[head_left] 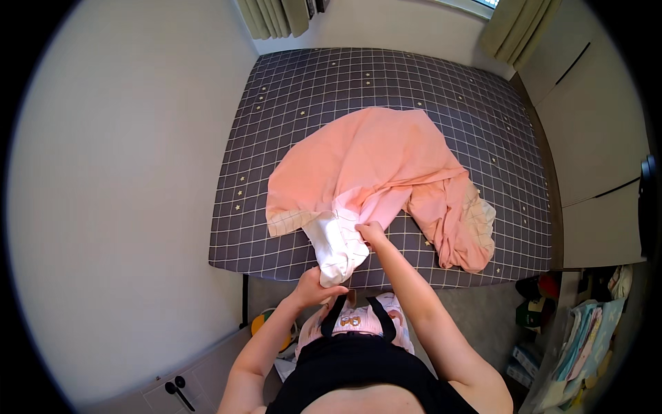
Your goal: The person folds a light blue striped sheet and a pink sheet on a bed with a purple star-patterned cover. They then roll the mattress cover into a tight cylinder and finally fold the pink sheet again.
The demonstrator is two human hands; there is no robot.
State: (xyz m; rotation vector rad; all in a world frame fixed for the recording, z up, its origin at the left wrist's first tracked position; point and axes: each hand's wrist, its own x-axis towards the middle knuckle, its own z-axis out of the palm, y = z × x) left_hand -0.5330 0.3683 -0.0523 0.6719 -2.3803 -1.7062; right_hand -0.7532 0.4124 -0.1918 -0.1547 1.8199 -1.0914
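A pink duvet cover [357, 150] lies spread and rumpled over the bed. Its near edge has a pale checked band [287, 222], and its right side is bunched in folds. A bundled white end of cloth [332, 248] comes from it toward me, over the bed's near edge. My left hand [314, 287] grips the tip of this white end from below. My right hand [371, 234] pinches the cover's light fabric a little farther up, on the right. The fingers of both hands are partly hidden.
The mattress wears a dark grey checked sheet [305, 103] with small stars. A wall [119, 155] stands at left, cabinets [595, 155] at right. Folded cloths [584, 336] sit on a shelf at lower right. A door handle [181, 393] shows at lower left.
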